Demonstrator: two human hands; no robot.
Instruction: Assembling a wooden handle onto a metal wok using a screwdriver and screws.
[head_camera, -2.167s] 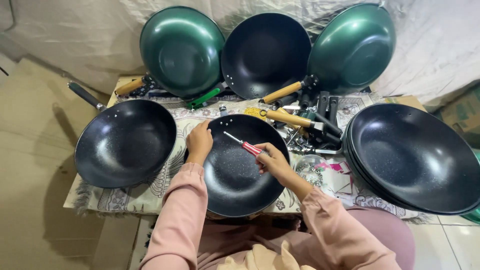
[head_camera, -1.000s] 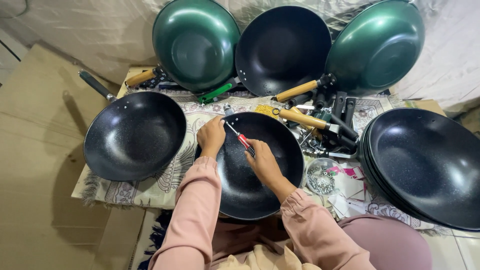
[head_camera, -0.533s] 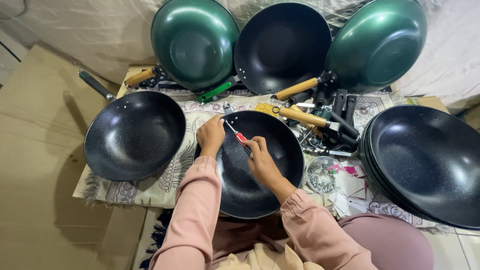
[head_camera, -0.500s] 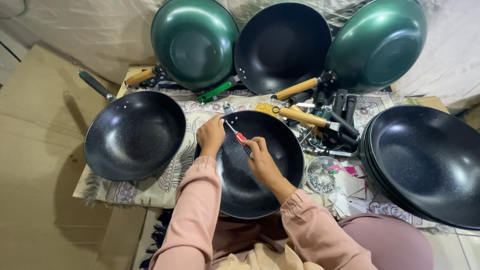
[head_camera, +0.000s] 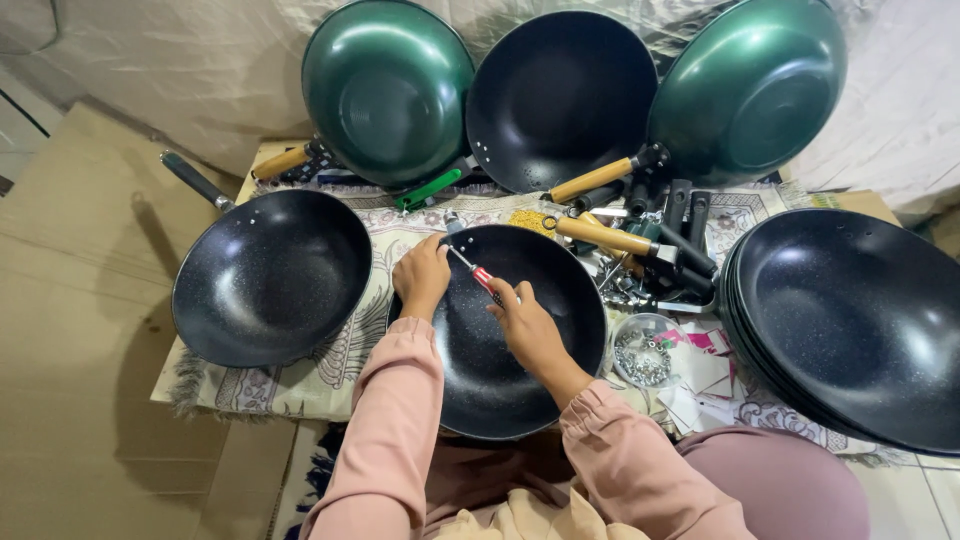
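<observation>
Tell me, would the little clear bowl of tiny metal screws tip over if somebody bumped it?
Probably it would slide rather than tip: the small clear bowl of metal screws looks low and wide. It may snag, since it sits on a patterned cloth. A hard knock could scatter the screws, because it has no lid.

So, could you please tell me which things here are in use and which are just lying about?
In use:
- left hand on the middle wok
- right hand holding the screwdriver

Lying about:
- left wok
- stacked woks
- green woks
- screw dish
- wooden handle
</observation>
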